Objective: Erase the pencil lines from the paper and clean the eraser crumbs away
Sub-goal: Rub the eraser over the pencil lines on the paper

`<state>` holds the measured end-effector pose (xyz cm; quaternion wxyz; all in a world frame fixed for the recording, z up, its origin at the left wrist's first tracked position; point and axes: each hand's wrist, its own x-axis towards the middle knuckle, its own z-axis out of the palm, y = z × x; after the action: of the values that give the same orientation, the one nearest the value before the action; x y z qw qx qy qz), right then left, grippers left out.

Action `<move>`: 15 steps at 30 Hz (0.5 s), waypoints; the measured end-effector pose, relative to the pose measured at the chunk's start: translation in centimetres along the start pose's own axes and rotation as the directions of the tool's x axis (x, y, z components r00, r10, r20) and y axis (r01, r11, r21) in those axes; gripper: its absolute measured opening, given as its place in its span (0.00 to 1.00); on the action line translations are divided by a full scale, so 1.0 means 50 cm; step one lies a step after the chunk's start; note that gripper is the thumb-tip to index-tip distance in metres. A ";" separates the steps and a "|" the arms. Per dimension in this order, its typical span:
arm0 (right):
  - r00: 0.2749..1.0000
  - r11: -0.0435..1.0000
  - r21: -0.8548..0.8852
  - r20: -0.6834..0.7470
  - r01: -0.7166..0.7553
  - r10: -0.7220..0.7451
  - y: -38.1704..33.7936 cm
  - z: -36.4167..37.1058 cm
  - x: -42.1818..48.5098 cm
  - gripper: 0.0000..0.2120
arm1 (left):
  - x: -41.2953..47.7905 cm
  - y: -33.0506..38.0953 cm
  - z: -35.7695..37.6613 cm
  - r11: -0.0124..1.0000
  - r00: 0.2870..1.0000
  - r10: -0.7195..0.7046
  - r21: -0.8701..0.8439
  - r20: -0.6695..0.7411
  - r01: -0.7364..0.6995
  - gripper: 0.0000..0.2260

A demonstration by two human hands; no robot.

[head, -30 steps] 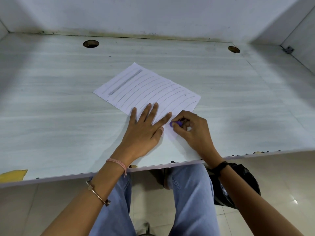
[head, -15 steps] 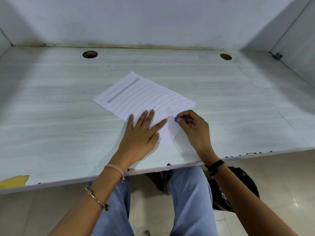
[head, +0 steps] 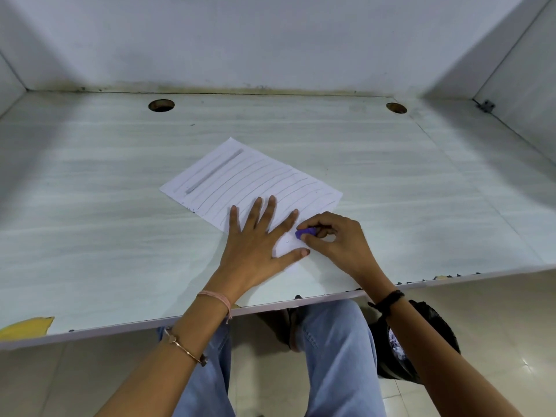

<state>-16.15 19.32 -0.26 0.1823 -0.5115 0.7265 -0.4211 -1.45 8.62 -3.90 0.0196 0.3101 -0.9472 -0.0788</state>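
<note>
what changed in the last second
The right hand slid the eraser slightly nearer, to between the index finger and thumb of the left hand. It kept pinching the eraser; the left hand stayed flat on the paper, which did not shift.

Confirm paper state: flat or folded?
Flat, unfolded: the paper lies spread on the desk, left hand pressing it with straight fingers; right hand pinches the eraser.

Office or study cubicle, pale laminate desk point(head: 391, 182) with cable holes point(head: 161, 105), white partition walls point(head: 270, 40), tiled floor point(head: 496, 311)
</note>
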 end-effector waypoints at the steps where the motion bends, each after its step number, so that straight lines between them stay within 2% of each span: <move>1: 0.999 0.999 -0.030 0.032 0.037 -0.036 -0.003 0.002 -0.003 0.07 | 0.001 -0.001 0.002 1.000 1.000 0.000 0.006 0.000 0.000 0.42; 3: 0.998 0.997 -0.058 0.024 0.052 -0.051 -0.002 0.005 0.005 0.08 | 0.003 -0.003 0.004 1.000 1.000 0.003 0.002 -0.012 -0.003 0.44; 6: 0.997 0.997 -0.071 -0.073 0.025 -0.030 -0.002 0.007 0.022 0.07 | 0.004 -0.003 0.004 1.000 1.000 0.000 -0.004 -0.014 0.000 0.44; 10: 0.995 0.991 -0.114 0.079 0.075 -0.066 -0.012 0.007 0.017 0.08 | 0.003 -0.003 0.006 1.000 1.000 0.004 0.001 -0.024 -0.004 0.44; 13: 0.998 0.992 -0.116 -0.027 0.057 -0.061 -0.006 -0.003 0.032 0.08 | 0.001 -0.003 0.006 1.000 1.000 0.001 -0.012 -0.026 -0.002 0.43; 15: 0.999 0.992 -0.112 0.000 0.051 -0.051 -0.013 -0.003 0.035 0.07 | 0.002 -0.003 0.006 1.000 1.000 -0.001 -0.012 -0.028 0.001 0.43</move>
<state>-16.60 17.75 0.62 0.1417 -0.5388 0.7358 -0.3850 -1.47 8.49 -4.21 0.0349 0.3115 -0.9462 -0.0804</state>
